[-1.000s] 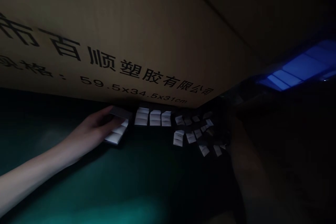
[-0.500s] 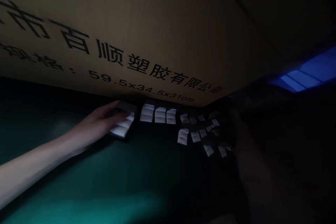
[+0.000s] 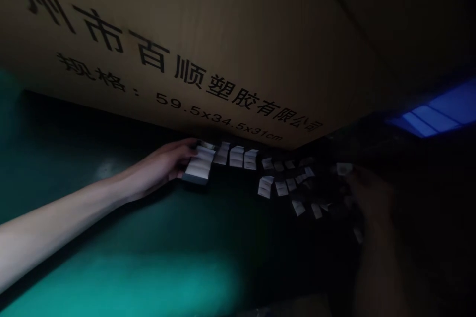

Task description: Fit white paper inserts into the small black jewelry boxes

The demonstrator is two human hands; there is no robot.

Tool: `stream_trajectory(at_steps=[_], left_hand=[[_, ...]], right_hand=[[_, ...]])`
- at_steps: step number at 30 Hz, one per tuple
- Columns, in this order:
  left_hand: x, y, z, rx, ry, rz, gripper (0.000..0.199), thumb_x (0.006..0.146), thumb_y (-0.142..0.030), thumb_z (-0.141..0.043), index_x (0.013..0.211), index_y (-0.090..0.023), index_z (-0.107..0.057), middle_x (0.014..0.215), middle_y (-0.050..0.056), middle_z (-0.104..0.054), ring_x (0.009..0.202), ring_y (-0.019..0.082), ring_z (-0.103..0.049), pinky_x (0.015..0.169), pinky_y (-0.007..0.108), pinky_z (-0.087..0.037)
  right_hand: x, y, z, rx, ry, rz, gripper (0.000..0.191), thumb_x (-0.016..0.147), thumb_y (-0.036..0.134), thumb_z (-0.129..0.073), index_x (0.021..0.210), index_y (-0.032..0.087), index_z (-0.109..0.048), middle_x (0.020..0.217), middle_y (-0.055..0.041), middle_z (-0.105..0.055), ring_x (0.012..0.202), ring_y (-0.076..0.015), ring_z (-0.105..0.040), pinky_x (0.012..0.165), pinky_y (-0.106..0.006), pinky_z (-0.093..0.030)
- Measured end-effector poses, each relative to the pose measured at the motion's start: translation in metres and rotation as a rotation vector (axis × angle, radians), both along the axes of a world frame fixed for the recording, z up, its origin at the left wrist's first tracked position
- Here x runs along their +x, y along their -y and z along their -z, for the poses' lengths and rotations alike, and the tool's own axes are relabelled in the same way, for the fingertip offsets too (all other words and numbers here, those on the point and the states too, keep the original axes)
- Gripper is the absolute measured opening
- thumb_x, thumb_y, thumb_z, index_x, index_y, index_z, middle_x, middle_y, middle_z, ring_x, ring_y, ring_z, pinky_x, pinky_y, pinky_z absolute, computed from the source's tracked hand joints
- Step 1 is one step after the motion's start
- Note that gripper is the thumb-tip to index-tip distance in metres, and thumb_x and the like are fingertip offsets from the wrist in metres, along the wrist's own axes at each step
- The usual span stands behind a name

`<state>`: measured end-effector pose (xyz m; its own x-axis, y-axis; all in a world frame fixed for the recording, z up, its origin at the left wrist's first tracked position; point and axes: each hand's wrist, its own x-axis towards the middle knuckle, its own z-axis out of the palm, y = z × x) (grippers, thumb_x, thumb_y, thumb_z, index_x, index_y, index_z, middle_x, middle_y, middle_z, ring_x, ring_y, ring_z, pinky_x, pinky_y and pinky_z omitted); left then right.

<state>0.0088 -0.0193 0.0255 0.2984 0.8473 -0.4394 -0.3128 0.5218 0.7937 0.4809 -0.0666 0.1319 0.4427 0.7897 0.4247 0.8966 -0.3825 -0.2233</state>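
Note:
My left hand [image 3: 174, 158] grips a small dark box [image 3: 198, 177] by its left side. A white creased sheet or lining [image 3: 201, 161] covers the box's upper face. Several similar pieces with white creased faces [image 3: 237, 157] stand in a row just right of it, along the foot of the carton. In deep shadow at the right, my right hand [image 3: 368, 190] has its fingertips at a small white piece [image 3: 344, 168] and seems to pinch it. Its fingers are dim and partly lost in the dark.
A large cardboard carton [image 3: 223, 34] with black printing rises behind the row. More small white-faced pieces [image 3: 281, 187] lie scattered between my hands on the green surface [image 3: 156, 277]. Bright blue light [image 3: 435, 116] shows at the far right.
The view has shifted left. My left hand has brought its box right, up against the row, and its fingers now sit at the side. My right hand has turned inward, with a white piece at its fingertips.

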Motion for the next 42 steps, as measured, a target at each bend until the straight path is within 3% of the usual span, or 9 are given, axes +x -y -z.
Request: stream_trajectory(at_steps=[4, 8, 10, 13, 18, 26, 33, 38, 42], left_hand=[[0.003, 0.003, 0.004, -0.115, 0.014, 0.015, 0.061, 0.080, -0.028, -0.079, 0.138, -0.019, -0.063, 0.107, 0.010, -0.077, 0.088, 0.020, -0.074, 0.069, 0.025, -0.063], [0.007, 0.005, 0.009, -0.097, 0.002, 0.011, 0.054, 0.077, -0.026, -0.081, 0.130, -0.021, -0.069, 0.105, 0.011, -0.078, 0.087, 0.024, -0.075, 0.066, 0.029, -0.064], [0.007, 0.006, 0.010, -0.068, 0.002, 0.029, 0.051, 0.078, -0.025, -0.080, 0.128, -0.020, -0.071, 0.103, 0.011, -0.078, 0.086, 0.022, -0.075, 0.066, 0.027, -0.063], [0.007, 0.007, 0.007, -0.026, -0.006, 0.033, 0.050, 0.078, -0.024, -0.079, 0.127, -0.019, -0.072, 0.101, 0.011, -0.078, 0.085, 0.022, -0.074, 0.065, 0.025, -0.062], [0.008, 0.010, -0.002, -0.012, -0.036, -0.021, 0.055, 0.079, -0.019, -0.076, 0.133, -0.014, -0.068, 0.102, 0.013, -0.077, 0.092, 0.024, -0.074, 0.070, 0.028, -0.064], [0.007, 0.014, 0.003, 0.111, 0.068, 0.177, 0.042, 0.083, -0.024, -0.077, 0.124, -0.021, -0.074, 0.109, 0.010, -0.079, 0.110, 0.028, -0.072, 0.092, 0.037, -0.063], [0.007, 0.013, 0.012, 0.167, 0.087, 0.212, 0.045, 0.085, -0.029, -0.078, 0.129, -0.025, -0.072, 0.118, 0.009, -0.078, 0.114, 0.028, -0.071, 0.096, 0.036, -0.062], [0.007, 0.015, 0.007, 0.218, -0.015, 0.276, 0.053, 0.087, -0.034, -0.077, 0.138, -0.023, -0.067, 0.125, 0.011, -0.075, 0.113, 0.029, -0.072, 0.096, 0.039, -0.062], [0.008, 0.018, -0.001, 0.242, -0.116, 0.314, 0.059, 0.086, -0.037, -0.077, 0.142, -0.022, -0.063, 0.120, 0.010, -0.077, 0.108, 0.029, -0.073, 0.092, 0.040, -0.064]], right_hand=[[-0.076, 0.044, 0.026, 0.121, -0.512, -0.233, 0.038, 0.083, 0.039, -0.077, 0.117, 0.024, -0.075, 0.082, -0.0042, -0.079, 0.072, -0.0247, -0.077, 0.069, -0.041, -0.066], [-0.179, 0.032, 0.061, -0.036, -0.902, -0.693, 0.045, 0.088, 0.034, -0.076, 0.131, 0.027, -0.066, 0.093, -0.0029, -0.079, 0.069, -0.0197, -0.077, 0.065, -0.037, -0.069], [-0.216, 0.014, 0.074, -0.043, -0.946, -0.831, 0.049, 0.092, 0.030, -0.071, 0.139, 0.029, -0.058, 0.099, -0.0017, -0.078, 0.075, -0.0184, -0.078, 0.069, -0.036, -0.070], [-0.244, -0.002, 0.089, 0.173, -0.719, -0.914, 0.029, 0.095, 0.022, -0.065, 0.123, 0.028, -0.068, 0.102, -0.0021, -0.077, 0.080, -0.0175, -0.078, 0.074, -0.034, -0.071], [-0.248, 0.013, 0.111, 0.480, -0.119, -1.049, 0.049, 0.087, 0.001, -0.068, 0.125, 0.031, -0.071, 0.113, -0.0047, -0.073, 0.103, -0.0211, -0.075, 0.087, -0.035, -0.069], [-0.256, 0.018, 0.111, 0.472, -0.359, -0.969, 0.034, 0.089, 0.004, -0.068, 0.109, 0.029, -0.078, 0.109, -0.0050, -0.073, 0.096, -0.0190, -0.075, 0.081, -0.034, -0.069], [-0.253, 0.021, 0.110, 0.376, -0.604, -0.924, 0.018, 0.093, 0.015, -0.065, 0.106, 0.024, -0.074, 0.106, -0.0056, -0.074, 0.100, -0.0191, -0.074, 0.079, -0.032, -0.067], [-0.250, 0.020, 0.112, 0.496, -0.373, -0.984, 0.042, 0.090, 0.006, -0.067, 0.126, 0.025, -0.061, 0.110, -0.0069, -0.074, 0.102, -0.0206, -0.074, 0.082, -0.035, -0.067], [-0.252, 0.021, 0.107, 0.443, -0.136, -1.096, 0.048, 0.090, 0.002, -0.065, 0.132, 0.024, -0.059, 0.110, -0.0082, -0.076, 0.102, -0.0210, -0.075, 0.084, -0.035, -0.067]])
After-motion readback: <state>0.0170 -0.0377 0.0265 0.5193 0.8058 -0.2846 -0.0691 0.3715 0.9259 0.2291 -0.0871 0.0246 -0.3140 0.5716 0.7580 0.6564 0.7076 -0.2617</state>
